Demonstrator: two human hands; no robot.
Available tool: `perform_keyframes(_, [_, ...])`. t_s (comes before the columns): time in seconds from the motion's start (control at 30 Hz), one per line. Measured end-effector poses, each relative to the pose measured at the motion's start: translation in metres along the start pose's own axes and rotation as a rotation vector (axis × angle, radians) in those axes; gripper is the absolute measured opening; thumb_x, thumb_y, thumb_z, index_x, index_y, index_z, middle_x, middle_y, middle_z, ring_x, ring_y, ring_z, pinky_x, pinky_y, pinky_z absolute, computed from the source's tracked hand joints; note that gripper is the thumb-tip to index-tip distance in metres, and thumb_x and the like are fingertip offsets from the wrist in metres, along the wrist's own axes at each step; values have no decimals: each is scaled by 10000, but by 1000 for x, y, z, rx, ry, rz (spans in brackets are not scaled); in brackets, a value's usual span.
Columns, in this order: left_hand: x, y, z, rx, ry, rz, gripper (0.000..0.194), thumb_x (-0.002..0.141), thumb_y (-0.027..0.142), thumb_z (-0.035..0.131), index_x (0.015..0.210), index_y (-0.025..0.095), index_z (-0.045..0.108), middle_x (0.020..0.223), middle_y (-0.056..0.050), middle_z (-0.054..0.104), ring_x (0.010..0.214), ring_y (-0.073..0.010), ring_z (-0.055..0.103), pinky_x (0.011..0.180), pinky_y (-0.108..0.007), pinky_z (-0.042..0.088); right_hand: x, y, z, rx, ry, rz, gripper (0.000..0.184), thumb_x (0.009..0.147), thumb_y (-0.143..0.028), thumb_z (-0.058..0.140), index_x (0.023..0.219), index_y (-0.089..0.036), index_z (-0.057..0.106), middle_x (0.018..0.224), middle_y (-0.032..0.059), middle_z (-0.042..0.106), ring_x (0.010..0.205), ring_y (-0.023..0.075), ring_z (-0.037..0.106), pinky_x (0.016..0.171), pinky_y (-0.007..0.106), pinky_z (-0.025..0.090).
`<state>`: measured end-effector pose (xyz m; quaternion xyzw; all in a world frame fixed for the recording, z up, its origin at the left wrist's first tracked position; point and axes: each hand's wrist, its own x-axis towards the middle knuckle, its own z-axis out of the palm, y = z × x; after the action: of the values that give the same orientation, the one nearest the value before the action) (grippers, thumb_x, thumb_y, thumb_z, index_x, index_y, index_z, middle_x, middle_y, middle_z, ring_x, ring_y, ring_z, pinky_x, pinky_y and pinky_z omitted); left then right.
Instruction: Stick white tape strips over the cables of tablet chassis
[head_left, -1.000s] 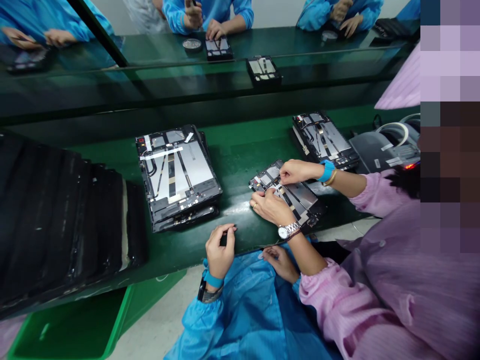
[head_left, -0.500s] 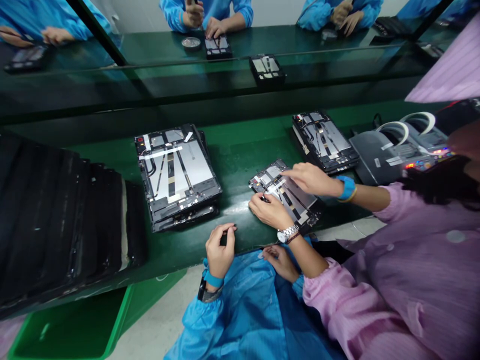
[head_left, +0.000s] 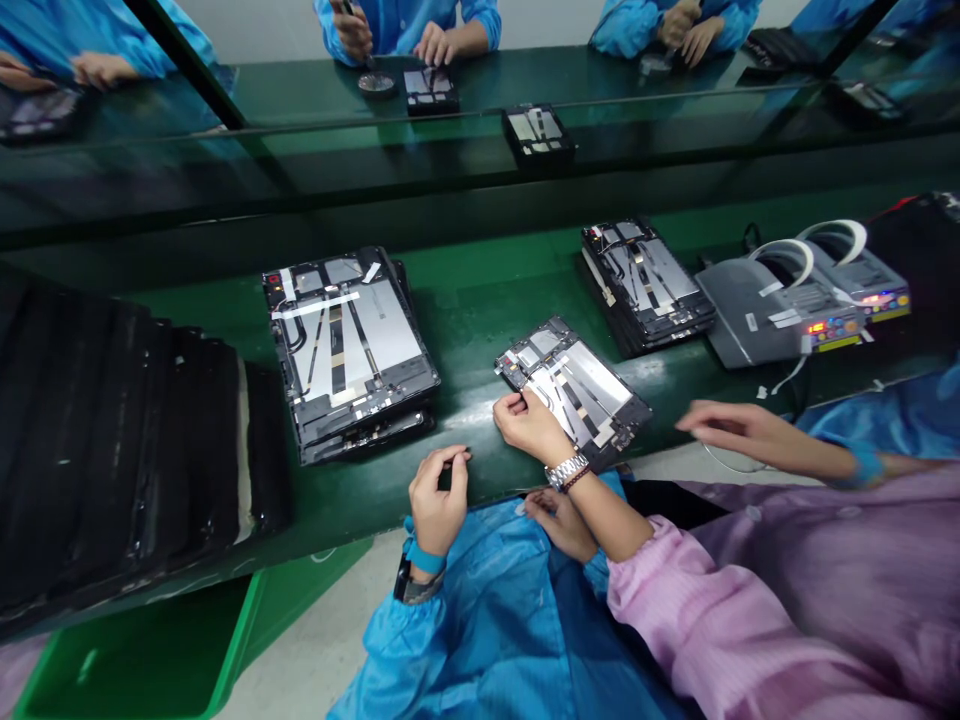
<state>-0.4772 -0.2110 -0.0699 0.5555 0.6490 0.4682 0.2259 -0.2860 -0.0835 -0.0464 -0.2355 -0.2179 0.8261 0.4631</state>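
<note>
My left hand, wearing a blue wrist strap, rests at the bench's front edge with its fingers curled. A small dark bit shows at its fingertips; I cannot make out what it is. My right hand lies low over my blue coat, loosely bent with fingers apart, partly hidden beneath a co-worker's forearm. Above it, an opened tablet with its inside parts showing lies on the green bench. The co-worker's left hand touches that tablet's near left edge. Their right hand is in the air to its right.
Stacks of opened tablets stand to the left and back right. Grey devices with lit displays sit at the right. Black slabs fill the left, above a green bin. Other people work beyond the bench.
The co-worker's right hand has drawn back from the tablet toward the right, and their head has left the view. My hands have barely moved.
</note>
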Motion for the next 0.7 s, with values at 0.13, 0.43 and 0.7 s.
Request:
perform_keyframes(0.13, [0, -1, 0, -8, -3, -6, 217, 1033, 345, 609, 997, 218, 781, 937, -55, 803, 890, -206, 752, 840, -332, 587, 4, 15, 5, -1589, -376, -582, 465, 906, 51, 436, 617, -275, 274, 583, -126, 316, 491, 28, 385, 553, 102, 519])
perform_keyframes(0.43, [3, 0, 0, -11, -15, -17, 229, 1028, 370, 618, 1003, 210, 779, 935, -58, 803, 886, -204, 745, 844, -336, 584, 4, 2, 15, -3632, -1484, -1191, 221, 868, -141, 793, 762, -178, 602, 712, -77, 589, 583, 61, 576, 489, 118, 531])
perform_keyframes(0.7, [4, -4, 0, 17, -39, -22, 260, 1026, 408, 611, 995, 212, 778, 950, -64, 806, 899, -213, 745, 852, -345, 582, 10, 4, 22, -3878, -2169, -1535, 311, 1026, -262, 617, 766, -235, 447, 606, -118, 467, 440, 48, 478, 385, 116, 445])
